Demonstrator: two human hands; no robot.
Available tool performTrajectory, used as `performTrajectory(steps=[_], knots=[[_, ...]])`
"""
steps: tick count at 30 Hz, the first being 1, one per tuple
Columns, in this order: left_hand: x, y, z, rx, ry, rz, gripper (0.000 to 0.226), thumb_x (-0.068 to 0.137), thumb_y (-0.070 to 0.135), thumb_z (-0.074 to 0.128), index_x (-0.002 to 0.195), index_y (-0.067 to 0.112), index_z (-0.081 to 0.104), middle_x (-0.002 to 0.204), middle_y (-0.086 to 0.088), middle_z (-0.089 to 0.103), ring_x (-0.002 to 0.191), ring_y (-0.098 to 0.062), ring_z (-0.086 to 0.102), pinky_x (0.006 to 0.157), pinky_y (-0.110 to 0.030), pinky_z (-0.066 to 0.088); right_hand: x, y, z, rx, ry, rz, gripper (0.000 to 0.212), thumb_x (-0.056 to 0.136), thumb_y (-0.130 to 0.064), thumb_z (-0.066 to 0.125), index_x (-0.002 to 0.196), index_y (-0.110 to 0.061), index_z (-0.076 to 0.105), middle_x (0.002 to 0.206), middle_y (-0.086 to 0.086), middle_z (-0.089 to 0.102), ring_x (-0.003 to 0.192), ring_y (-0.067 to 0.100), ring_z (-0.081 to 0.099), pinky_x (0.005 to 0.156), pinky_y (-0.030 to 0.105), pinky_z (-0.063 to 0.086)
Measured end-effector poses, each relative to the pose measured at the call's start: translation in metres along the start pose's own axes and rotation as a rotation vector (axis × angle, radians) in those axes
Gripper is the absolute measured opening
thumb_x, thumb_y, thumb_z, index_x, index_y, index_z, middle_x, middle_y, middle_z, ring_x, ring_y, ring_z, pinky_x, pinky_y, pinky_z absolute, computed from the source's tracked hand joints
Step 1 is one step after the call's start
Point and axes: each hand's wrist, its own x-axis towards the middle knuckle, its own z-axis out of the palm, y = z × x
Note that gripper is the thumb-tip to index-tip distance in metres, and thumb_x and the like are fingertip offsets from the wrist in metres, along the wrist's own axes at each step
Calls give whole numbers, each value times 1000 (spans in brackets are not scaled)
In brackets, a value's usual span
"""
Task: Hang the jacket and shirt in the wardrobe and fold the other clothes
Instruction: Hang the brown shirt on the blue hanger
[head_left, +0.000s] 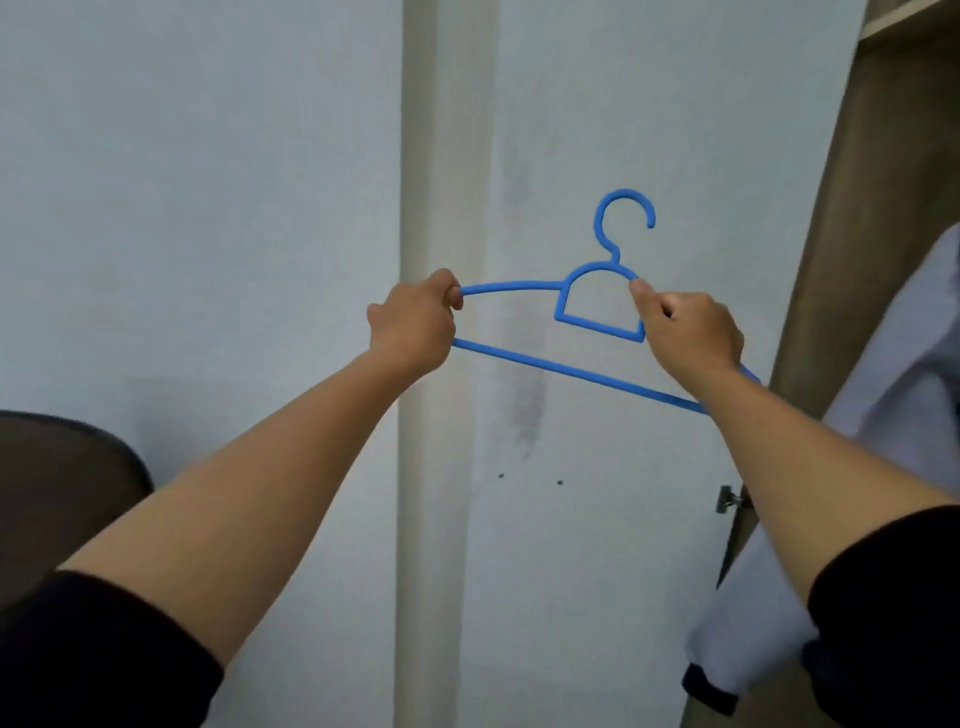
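I hold a bare blue plastic hanger (576, 370) up in front of a pale wall, its hook pointing up. My left hand (413, 322) grips its left shoulder end. My right hand (688, 332) pinches the right side near the neck, covering the right shoulder. A white garment with a dark cuff (893, 415) hangs at the right edge, draped beside my right arm; nothing hangs on the hanger.
The wooden wardrobe side (862, 218) rises at the right with a metal hinge (730, 500) low on it. A cream vertical pipe or trim (441, 156) runs down the wall. A dark round object (57, 478) sits at the left edge.
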Motion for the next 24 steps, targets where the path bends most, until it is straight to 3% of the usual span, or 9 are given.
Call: performTrajectory(steps=[6, 14, 18, 21, 24], knots=[[-49, -105, -104, 108, 3, -179, 23, 101, 18, 30, 89, 23, 48, 88, -3, 57, 89, -28, 54, 83, -46, 49, -61, -116, 48, 202, -162, -112, 59, 96, -55, 34, 58, -11, 47, 52, 0, 39, 50, 16, 36, 49, 27, 26], [-135, -253, -228, 205, 19, -388, 23, 100, 20, 32, 86, 22, 49, 91, -8, 61, 91, -32, 56, 85, -48, 48, -156, -275, 111, 401, -457, -294, 48, 94, -47, 48, 74, -5, 59, 58, -3, 48, 56, 14, 43, 57, 28, 36], [-178, -329, -286, 257, -10, -485, 22, 98, 26, 37, 86, 26, 55, 88, 1, 60, 90, -27, 55, 92, -47, 44, -218, -355, 147, 419, -556, -313, 38, 95, -40, 48, 83, -7, 64, 79, 6, 66, 70, 23, 59, 64, 35, 48], [-208, -381, -317, 271, 37, -506, 18, 95, 30, 45, 101, 27, 62, 103, -2, 63, 99, -27, 56, 92, -47, 46, -261, -404, 171, 412, -583, -311, 36, 94, -38, 47, 83, -8, 63, 82, 7, 67, 75, 26, 61, 65, 34, 47], [-249, -421, -329, 263, 187, -590, 36, 92, 27, 55, 127, 25, 46, 125, -6, 50, 115, -26, 48, 97, -47, 43, -304, -435, 193, 406, -593, -309, 36, 95, -38, 45, 81, -7, 60, 79, 7, 63, 75, 27, 58, 64, 35, 45]])
